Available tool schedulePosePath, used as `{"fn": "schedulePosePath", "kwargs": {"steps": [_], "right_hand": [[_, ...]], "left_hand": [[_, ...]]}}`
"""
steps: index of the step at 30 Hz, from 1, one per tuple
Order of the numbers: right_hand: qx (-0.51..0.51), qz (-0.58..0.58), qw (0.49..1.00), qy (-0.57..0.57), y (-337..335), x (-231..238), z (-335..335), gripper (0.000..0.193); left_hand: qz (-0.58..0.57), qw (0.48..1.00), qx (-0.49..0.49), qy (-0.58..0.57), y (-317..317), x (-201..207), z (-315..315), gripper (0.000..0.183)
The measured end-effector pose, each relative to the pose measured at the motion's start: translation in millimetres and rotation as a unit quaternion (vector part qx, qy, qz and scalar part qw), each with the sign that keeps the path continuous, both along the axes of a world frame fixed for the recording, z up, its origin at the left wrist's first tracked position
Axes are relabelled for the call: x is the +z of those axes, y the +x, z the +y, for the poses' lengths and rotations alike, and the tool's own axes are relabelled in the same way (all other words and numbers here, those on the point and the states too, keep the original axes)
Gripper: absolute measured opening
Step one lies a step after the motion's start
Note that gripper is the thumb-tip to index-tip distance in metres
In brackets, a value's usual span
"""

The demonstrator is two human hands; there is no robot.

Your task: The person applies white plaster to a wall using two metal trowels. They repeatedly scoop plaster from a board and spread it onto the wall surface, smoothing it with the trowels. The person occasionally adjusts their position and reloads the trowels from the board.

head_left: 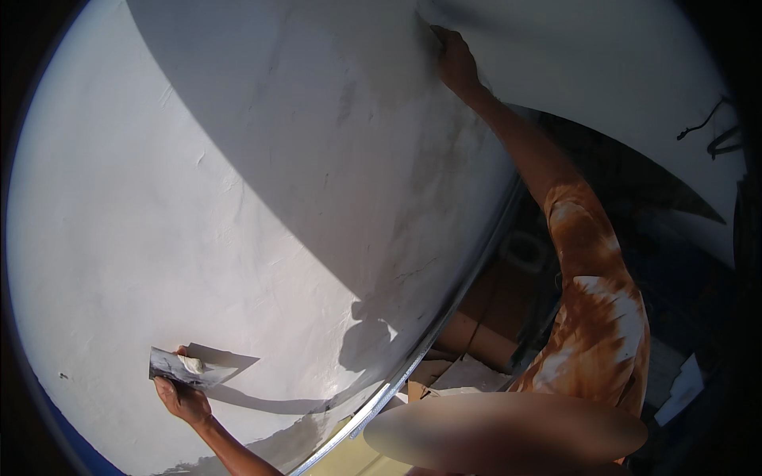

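My left hand [187, 402] is closed round a flat grey metal plate [167, 366], its fingers curled over two edges. A small lump of white putty [191, 365] sits on the plate. The plate is beside a large white plastered wall [238, 230] and casts a pointed shadow on it. At the top, with the arm stretched far up, my right hand [458, 65] grips a putty knife [436, 33]. Its blade meets or nearly meets the shaded wall surface; the exact contact is too dark to tell.
A pale metal edge strip [397, 379] runs along the wall's right border. Beyond it lie cardboard boxes [478, 317] and a white scrap [681, 389]. Dark cables [718, 139] hang by another white surface at the upper right. Grey damp-looking patches [432, 182] mark the wall.
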State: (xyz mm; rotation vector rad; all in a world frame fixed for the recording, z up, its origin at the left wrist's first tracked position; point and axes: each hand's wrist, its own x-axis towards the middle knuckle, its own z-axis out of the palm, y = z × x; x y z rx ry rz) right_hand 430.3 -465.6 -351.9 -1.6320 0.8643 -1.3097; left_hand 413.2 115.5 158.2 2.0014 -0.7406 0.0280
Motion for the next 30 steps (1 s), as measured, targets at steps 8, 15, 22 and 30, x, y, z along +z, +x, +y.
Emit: {"fn": "schedulePosePath", "kwargs": {"steps": [8,15,22,30], "right_hand": [[0.141,0.015,0.988,-0.068,-52,-20,188,0.058],[-0.065,-0.117,0.988,-0.081,-16,-32,40,0.056],[0.163,0.087,0.98,-0.078,-30,-99,71,0.05],[0.02,0.014,0.998,0.058,6,-39,27,0.05]], "left_hand": [[-0.009,1.0,-0.007,-0.003,2,-3,3,0.06],[-0.004,1.0,0.0,-0.014,4,-3,6,0.06],[-0.001,1.0,-0.013,-0.012,4,-2,3,0.058],[0.002,1.0,-0.006,-0.016,4,0,4,0.055]]}}
